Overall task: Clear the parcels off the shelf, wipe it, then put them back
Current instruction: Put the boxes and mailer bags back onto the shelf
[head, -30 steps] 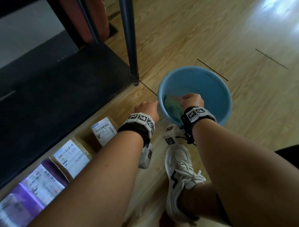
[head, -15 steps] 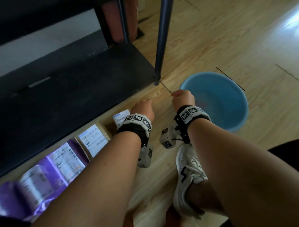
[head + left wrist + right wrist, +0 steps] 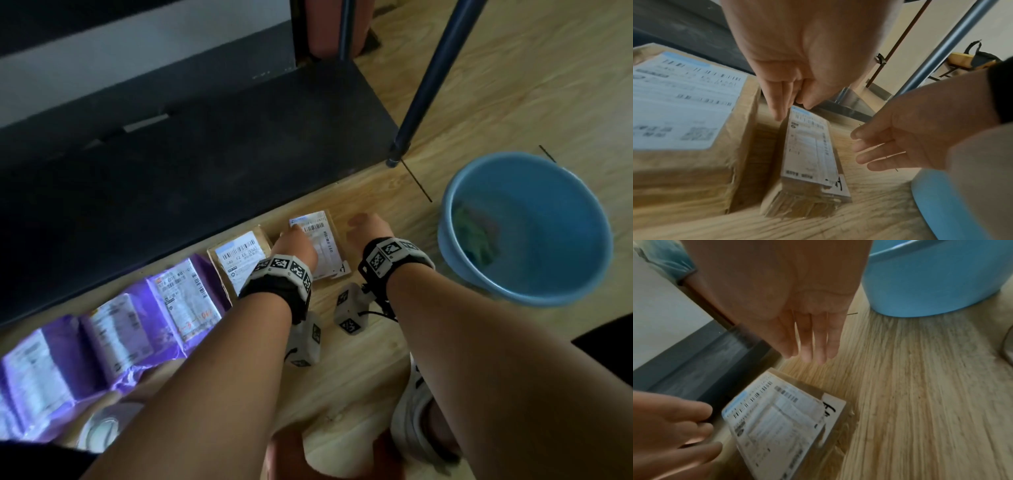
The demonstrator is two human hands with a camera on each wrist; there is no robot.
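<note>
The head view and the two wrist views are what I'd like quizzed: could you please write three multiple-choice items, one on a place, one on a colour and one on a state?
1. Where does the green cloth lie?
A. On the dark shelf
B. In the basin
C. On a parcel

2. What colour is the basin?
A. Red
B. White
C. Blue

3. What is the right hand holding?
A. Nothing; its fingers are straight
B. The cloth
C. A purple bag

Answers:
1. B: the cloth sits inside the basin, against its left wall, while the dark shelf is bare.
2. C: both the head and right wrist views show it light blue.
3. A: the right wrist view shows the fingers extended above the floor beside the small brown parcel; the left hand reaches down to that parcel's far end.
</note>
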